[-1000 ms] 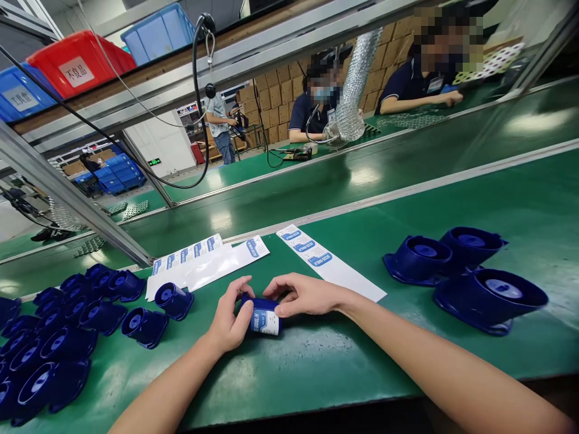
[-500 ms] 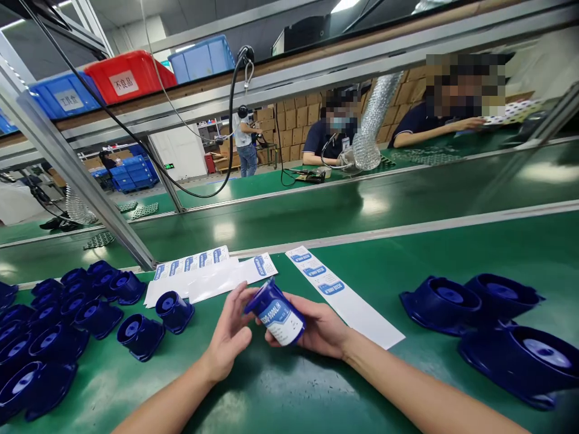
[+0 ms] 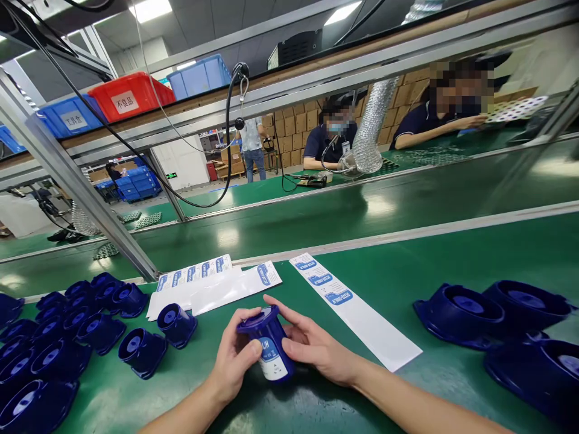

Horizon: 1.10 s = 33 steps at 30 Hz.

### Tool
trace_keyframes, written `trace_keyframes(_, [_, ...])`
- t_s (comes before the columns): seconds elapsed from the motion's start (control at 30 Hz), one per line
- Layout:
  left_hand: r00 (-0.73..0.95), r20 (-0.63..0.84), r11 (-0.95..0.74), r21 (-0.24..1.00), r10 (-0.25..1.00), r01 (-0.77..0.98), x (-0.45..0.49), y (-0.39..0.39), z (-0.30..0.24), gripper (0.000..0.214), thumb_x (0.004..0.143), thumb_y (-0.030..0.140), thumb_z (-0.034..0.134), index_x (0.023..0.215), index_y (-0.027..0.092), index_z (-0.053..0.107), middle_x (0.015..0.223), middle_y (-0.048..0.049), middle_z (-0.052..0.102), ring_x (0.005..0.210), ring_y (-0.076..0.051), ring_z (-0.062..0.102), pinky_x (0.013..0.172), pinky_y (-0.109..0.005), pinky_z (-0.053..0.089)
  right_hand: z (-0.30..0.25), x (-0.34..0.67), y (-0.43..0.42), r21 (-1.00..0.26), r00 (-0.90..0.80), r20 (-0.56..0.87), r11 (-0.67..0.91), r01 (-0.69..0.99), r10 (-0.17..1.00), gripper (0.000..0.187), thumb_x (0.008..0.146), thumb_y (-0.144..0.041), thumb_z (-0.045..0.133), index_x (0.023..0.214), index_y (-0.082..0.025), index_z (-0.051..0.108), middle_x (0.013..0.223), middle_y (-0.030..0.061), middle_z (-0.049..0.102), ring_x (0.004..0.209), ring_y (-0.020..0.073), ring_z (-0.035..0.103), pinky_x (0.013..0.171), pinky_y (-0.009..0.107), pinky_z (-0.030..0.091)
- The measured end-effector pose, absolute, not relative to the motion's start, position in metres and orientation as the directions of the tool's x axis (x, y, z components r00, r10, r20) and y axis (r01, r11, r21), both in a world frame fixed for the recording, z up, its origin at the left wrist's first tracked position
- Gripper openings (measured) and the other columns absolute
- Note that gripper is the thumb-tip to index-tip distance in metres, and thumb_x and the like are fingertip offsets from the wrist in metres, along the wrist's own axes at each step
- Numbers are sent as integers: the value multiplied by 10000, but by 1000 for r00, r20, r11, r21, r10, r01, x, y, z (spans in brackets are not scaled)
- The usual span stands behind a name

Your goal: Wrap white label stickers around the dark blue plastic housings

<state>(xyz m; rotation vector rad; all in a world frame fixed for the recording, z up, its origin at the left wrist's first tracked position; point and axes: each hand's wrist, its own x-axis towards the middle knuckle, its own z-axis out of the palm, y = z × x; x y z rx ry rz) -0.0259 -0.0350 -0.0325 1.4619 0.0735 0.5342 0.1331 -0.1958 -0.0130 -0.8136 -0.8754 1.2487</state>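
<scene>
Between my two hands is a dark blue plastic housing (image 3: 284, 367) with a flange at its upper end and a blue-and-white label (image 3: 272, 361) on its side. My left hand (image 3: 235, 355) grips it from the left, thumb pressed on the label. From the right, my right hand (image 3: 316, 349) is closed on it, with the thumb by the label's edge and the fingers behind. The housing is tilted, and its far side is hidden. Just beyond my right hand lies a label strip (image 3: 362, 319) with a few labels at its far end.
Many similar blue housings (image 3: 54, 331) stand at the left, with several larger-looking ones (image 3: 470, 307) at the right. More label sheets (image 3: 212, 286) lie behind. A metal post (image 3: 108, 199) rises at the left. Co-workers (image 3: 332, 138) sit across the bench.
The housing has turned and come slightly nearer. My left hand, open beside it before, has closed on it with the thumb on the label. My right hand has shifted its hold. The view has tilted slightly upward.
</scene>
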Motion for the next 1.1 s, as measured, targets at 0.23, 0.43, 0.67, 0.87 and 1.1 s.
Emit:
trace_keyframes(0.23, [840, 222, -30, 971, 496, -239, -25, -42, -22, 560, 862, 535, 810, 1283, 224, 612, 1195, -85, 651, 1083, -254, 621, 967, -382, 502, -17, 122, -188, -936, 193, 160, 211, -281, 968, 929, 927, -511, 794, 1663, -249, 293, 1284, 118, 707, 1136, 212, 671, 1015, 378, 536])
trace_keyframes(0.43, [825, 179, -80, 984, 537, -162, -26, -47, -13, 603, 861, 602, 790, 1253, 212, 549, 1126, -80, 653, 1043, -254, 628, 961, -409, 524, -17, 113, -186, -953, 273, 122, 190, -238, 954, 930, 916, -537, 793, 1646, -236, 302, 1335, 142, 688, 1162, 242, 677, 1033, 412, 556])
trace_keyframes(0.67, [899, 115, -96, 992, 422, -82, -29, -46, -10, 697, 897, 619, 743, 1350, 229, 384, 1173, -95, 628, 1048, -245, 622, 966, -422, 527, -19, 115, -187, -950, 266, 131, 198, -243, 955, 894, 920, -515, 791, 1625, -227, 323, 1312, 143, 701, 1185, 255, 683, 1036, 429, 558])
trace_keyframes(0.87, [920, 130, -223, 974, 371, -47, -35, -48, -7, 802, 927, 427, 746, 1503, 272, 211, 1346, -133, 596, 1184, -285, 645, 1113, -523, 479, -21, 117, -186, -959, 260, 120, 180, -220, 958, 861, 915, -518, 790, 1604, -231, 358, 1319, 143, 699, 1170, 252, 685, 1063, 434, 532])
trace_keyframes(1.1, [882, 177, -291, 956, 437, -48, -28, -52, -17, 1532, 591, 382, 1033, 1625, 278, -92, 1458, -209, 552, 1341, -406, 597, 1178, -665, 434, -15, 130, -183, -911, 198, 59, 134, -389, 978, 942, 875, -553, 818, 1638, -302, 326, 1353, 126, 690, 1147, 283, 706, 1063, 484, 513])
